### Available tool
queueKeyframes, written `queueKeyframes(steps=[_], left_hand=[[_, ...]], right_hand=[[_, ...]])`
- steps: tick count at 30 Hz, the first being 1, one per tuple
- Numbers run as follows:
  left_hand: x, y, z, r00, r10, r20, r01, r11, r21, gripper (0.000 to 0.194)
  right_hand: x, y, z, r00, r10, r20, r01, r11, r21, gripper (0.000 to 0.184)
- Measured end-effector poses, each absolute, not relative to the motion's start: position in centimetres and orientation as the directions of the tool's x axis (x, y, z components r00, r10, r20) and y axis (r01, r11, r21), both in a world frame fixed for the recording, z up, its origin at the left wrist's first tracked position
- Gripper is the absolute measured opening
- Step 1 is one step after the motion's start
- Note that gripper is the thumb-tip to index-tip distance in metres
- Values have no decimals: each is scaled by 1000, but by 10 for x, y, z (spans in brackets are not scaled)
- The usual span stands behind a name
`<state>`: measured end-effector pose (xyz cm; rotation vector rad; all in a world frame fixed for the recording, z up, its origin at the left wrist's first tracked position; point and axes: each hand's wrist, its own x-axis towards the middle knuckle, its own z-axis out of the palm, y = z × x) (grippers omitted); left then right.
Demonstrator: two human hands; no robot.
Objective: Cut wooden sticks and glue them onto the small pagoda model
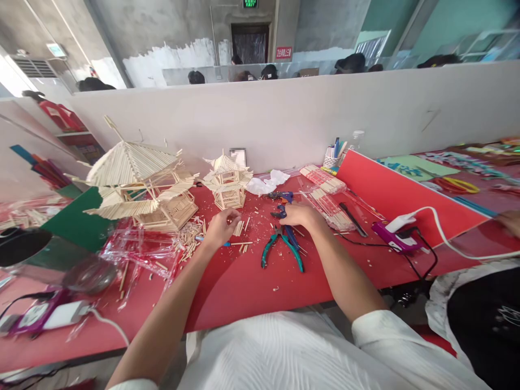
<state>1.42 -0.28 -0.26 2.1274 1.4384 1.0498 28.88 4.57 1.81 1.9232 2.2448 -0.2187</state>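
Observation:
My left hand (220, 228) is closed in a pinch just in front of the small stick pagoda (225, 184); whatever its fingertips hold is too small to make out. Beside it lie short cut sticks (244, 247) and a blue pen-like tool (226, 244), partly hidden. My right hand (299, 214) has its fingers curled on dark blue pliers (278, 214), whose handles are partly covered. Teal-handled cutters (280, 246) lie spread on the red table just below. A blue glue gun (282, 196) rests behind the right hand.
A larger stick pavilion (138, 184) stands at left, behind crumpled plastic wrap (138, 249). Packs of sticks (331, 203), a black marker-like stick (352, 219) and a purple power strip (396, 237) lie at right, before a red board (406, 195). Another person's hand (509, 222) shows at far right.

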Motion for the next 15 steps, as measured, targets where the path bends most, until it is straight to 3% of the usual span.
queueKeyframes(steps=[3,8,15], left_hand=[[14,-3,-3,193,913,358,649,-393,652,12],[14,-3,-2,178,919,352,676,-374,635,11],[9,1,-6,155,916,370,676,-371,636,9]], right_hand=[[288,45,19,-164,984,-72,986,163,-21,54],[271,48,16,-292,935,202,938,321,-131,33],[251,56,1,-389,898,208,901,417,-116,29]])
